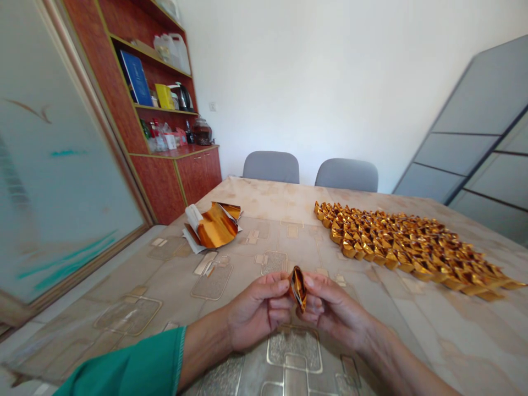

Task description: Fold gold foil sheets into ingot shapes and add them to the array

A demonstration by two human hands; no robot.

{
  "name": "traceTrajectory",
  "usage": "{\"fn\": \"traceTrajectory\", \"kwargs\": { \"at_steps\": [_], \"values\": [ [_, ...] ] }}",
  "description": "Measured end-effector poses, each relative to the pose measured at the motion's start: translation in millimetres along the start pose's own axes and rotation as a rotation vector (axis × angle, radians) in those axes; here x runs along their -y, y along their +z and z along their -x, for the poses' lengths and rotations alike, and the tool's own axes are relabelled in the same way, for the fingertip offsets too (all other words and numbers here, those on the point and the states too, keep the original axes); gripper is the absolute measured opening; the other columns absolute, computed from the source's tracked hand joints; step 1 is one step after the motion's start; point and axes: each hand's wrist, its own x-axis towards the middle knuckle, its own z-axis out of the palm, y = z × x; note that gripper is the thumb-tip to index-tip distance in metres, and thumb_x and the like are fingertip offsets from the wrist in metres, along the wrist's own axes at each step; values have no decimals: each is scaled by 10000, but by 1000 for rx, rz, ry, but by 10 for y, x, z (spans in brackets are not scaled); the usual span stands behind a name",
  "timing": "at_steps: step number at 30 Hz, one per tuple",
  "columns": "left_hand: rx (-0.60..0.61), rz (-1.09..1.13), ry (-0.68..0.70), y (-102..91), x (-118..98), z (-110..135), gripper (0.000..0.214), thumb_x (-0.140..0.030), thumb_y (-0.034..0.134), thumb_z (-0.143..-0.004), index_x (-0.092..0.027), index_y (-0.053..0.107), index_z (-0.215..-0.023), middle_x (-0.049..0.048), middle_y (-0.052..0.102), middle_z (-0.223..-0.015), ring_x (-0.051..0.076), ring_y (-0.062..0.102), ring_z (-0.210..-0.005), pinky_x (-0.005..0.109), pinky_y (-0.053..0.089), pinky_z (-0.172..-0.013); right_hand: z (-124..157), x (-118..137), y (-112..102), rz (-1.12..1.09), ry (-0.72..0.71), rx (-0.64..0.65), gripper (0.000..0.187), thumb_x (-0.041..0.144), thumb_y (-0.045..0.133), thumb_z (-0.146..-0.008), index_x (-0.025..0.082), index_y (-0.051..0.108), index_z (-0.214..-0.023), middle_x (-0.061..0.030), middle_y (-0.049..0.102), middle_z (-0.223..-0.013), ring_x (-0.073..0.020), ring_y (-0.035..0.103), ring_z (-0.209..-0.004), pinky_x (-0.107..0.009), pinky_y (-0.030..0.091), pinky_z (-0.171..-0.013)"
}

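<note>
A folded gold foil paper piece [297, 290] is held upright between my two hands, just above the table, its top edges slightly parted. My left hand [264, 305] pinches its left side between thumb and curled fingers. On the other side, my right hand [332, 308] grips it the same way. Many folded gold paper ingots [396, 242] stand in close rows on the right of the table. A stack of gold foil sheets [218, 226], curled and with white paper showing, lies to the left.
The table [165, 286] has a patterned cover. Behind its far edge are two grey chairs [271, 166]. A red-brown cabinet [165, 170] with bottles and a kettle stands at the back left, beside a frosted glass door [61, 165]. Grey panels [462, 148] rise at the right.
</note>
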Motion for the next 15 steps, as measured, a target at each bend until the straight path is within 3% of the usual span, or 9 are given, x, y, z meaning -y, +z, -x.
{"fn": "traceTrajectory", "kwargs": {
  "at_steps": [8, 15],
  "values": [
    [-28, 50, 7, -27, 23, -21, 312, -83, 800, -657, -150, 710, -948, 15, 594, -781, 46, 390, -534, 176, 309, -501, -6, -21, -13, -1, -30, -41, 357, 335, 842, -713, 159, 540, -637, 92, 362, -523, -57, 230, -505, -169, 259, -480],
    [-130, 0, 141, -49, 39, -71, 255, -72, 820, -649, -107, 724, -882, 25, 630, -751, 40, 437, -536, 167, 330, -505, -46, -27, -27, 22, -47, -33, 329, 342, 834, -724, 155, 574, -649, 83, 388, -514, -64, 246, -504, -186, 271, -490]
  ]
}}
